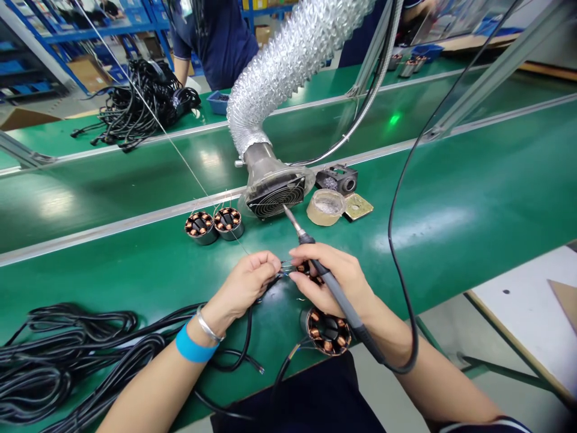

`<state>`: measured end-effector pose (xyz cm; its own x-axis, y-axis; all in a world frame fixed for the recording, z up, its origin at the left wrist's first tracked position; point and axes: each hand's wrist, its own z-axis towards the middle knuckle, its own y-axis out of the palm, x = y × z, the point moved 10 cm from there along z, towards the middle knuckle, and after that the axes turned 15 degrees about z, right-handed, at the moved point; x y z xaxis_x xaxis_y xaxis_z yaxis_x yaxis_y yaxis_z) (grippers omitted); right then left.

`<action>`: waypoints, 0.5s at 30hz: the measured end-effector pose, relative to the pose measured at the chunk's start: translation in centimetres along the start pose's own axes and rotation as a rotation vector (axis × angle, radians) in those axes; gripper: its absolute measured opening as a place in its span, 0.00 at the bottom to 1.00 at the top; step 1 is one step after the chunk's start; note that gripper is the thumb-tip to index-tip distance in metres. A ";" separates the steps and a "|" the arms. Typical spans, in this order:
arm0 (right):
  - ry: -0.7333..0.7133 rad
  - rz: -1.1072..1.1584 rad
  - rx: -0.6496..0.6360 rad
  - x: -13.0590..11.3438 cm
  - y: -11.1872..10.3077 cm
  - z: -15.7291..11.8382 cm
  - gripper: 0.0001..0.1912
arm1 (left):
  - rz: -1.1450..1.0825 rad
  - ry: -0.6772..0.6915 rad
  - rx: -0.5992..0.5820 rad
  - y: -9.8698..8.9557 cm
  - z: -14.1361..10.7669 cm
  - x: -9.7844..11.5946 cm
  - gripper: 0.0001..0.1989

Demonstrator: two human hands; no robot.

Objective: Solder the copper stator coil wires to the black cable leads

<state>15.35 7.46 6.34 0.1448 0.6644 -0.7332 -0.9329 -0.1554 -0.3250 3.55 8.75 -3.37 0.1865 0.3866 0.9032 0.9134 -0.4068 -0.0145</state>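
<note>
My left hand [246, 282] is closed in a pinch on thin wires at the end of a black cable [249, 331]. A soldering iron [334, 290] lies across my right hand [345, 270], its tip pointing up and away toward the fan grille. The thumb and forefinger of that hand also come close around the wires. Partly hidden behind these fingers is a copper-wound motor stator [302, 268]. Nearer to me, below the right hand, sits another stator [329, 334] with a cable leading from it. A thin strand, apparently solder wire [184, 161], runs down toward my left hand.
Two stators [214, 225] stand by the metal rail. A fume extractor [277, 192] hangs from a silver duct [265, 90]. Beside it are a tape-like ring [325, 207], a sponge [358, 206] and a dark holder [338, 179]. Coiled black cables [81, 355] cover the left. A person [216, 42] stands opposite.
</note>
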 end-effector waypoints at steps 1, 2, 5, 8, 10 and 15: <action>0.007 0.020 0.000 0.2 0.0 -0.1 0.17 | -0.010 -0.001 0.006 0.0 0.0 0.0 0.17; 0.000 0.037 0.001 0.4 0.0 -0.1 0.16 | -0.016 -0.001 0.009 0.0 -0.1 0.0 0.17; -0.077 0.025 0.006 0.3 -0.3 -0.1 0.13 | -0.021 0.001 0.027 0.0 -0.2 0.1 0.17; -0.153 -0.046 -0.022 0.2 -0.5 0.1 0.13 | -0.013 -0.001 0.066 0.1 -0.3 0.2 0.18; -0.190 -0.067 -0.044 0.1 -0.5 0.1 0.13 | -0.005 -0.002 0.094 0.0 -0.3 0.1 0.19; -0.207 -0.055 -0.025 -0.2 -0.9 -0.1 0.12 | 0.045 0.034 0.134 -0.1 -0.3 0.2 0.17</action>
<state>16.19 7.45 6.72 0.1222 0.8082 -0.5760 -0.9167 -0.1306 -0.3776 3.39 8.69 -3.04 0.2179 0.3409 0.9145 0.9449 -0.3081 -0.1103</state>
